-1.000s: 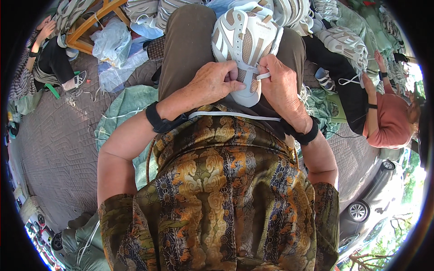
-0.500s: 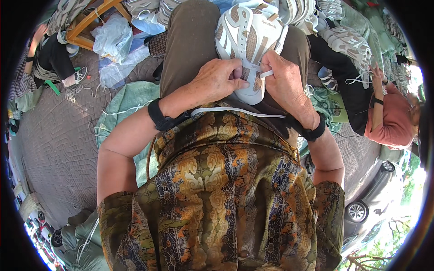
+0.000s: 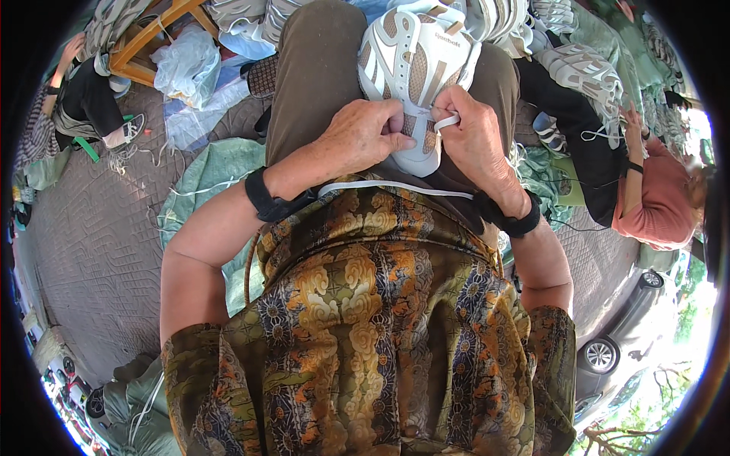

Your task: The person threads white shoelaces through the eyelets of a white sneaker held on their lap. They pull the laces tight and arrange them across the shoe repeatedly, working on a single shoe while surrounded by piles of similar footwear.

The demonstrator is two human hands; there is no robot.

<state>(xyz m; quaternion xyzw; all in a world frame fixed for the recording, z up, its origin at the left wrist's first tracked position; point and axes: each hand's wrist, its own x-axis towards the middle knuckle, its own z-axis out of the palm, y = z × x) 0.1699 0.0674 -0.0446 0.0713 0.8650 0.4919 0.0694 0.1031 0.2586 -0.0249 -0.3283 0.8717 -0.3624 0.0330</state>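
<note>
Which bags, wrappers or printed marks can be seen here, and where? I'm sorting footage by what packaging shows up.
Clear plastic bag: upper left on the ground by a wooden frame, crumpled, pale bluish.
Woven sack: spread on the ground left of the lap, pale green.
Small printed mark: on the white and tan shoe on the lap, dark lettering.
No signs or screens.

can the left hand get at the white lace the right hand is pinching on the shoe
Probably yes: the left hand rests on the white shoe right beside the right hand and its lace; nothing lies between.
</note>
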